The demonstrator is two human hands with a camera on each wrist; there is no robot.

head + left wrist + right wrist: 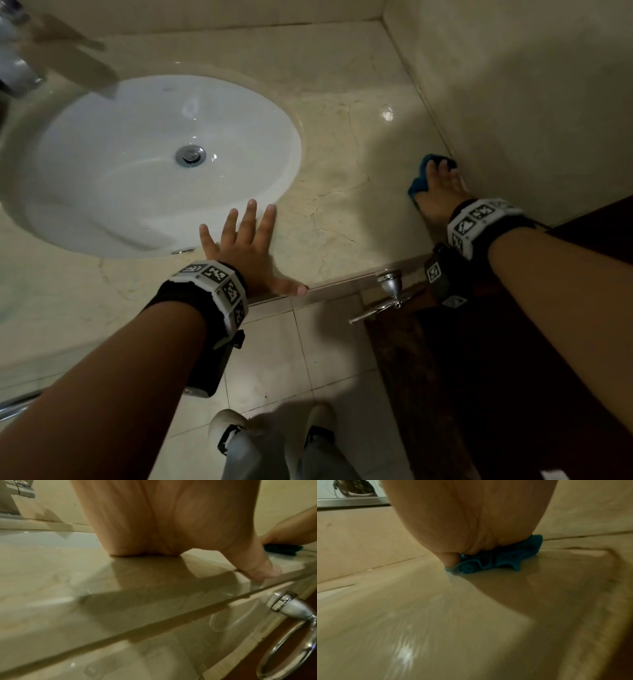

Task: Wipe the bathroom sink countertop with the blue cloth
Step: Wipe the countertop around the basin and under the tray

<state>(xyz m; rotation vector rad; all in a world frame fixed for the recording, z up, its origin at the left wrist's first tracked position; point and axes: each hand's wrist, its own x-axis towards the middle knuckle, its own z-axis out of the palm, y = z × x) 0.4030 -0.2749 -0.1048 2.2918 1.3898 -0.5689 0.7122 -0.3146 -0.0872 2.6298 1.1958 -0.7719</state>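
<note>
The blue cloth (418, 186) lies bunched on the beige marble countertop (342, 137), at its right side where it meets the side wall. My right hand (440, 192) presses down on it with straight fingers. In the right wrist view my palm (471, 520) sits on the crumpled cloth (496, 559), with the thumb tip at the cloth's left edge. My left hand (246, 240) rests flat on the counter by the sink's front right rim, fingers spread and holding nothing. Its thumb (262, 569) lies along the counter's front edge.
A white oval sink (137, 164) with a metal drain (190, 156) fills the left of the counter; a blurred chrome faucet (17, 68) stands at the far left. A dark wooden door (479, 342) with a chrome lever handle (387, 294) stands below the counter's right end. The counter surface shines wet.
</note>
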